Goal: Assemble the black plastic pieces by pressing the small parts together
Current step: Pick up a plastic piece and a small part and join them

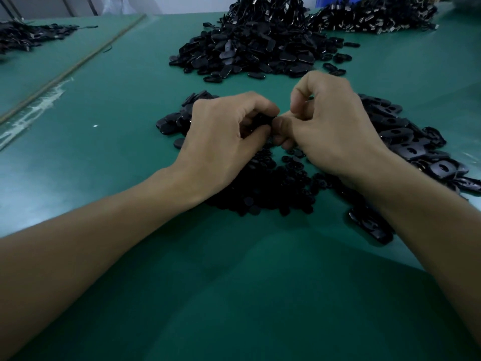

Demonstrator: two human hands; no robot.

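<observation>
Above the green table [117, 100] the left hand [223, 134] and the right hand [330, 126] meet, both with curled fingers, and pinch a small black piece [263, 119] between them. Under the wrists lies a pile of small round parts [273, 188]. Flat pieces with holes [406, 142] lie beside the right hand, and a big heap [257, 48] lies farther back.

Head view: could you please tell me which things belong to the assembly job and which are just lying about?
In the job:
left hand and right hand, both pinching a black piece
small round parts under the hands
holed flat pieces on the right

Lying about:
big far pile
far-left pile
long stick
</observation>
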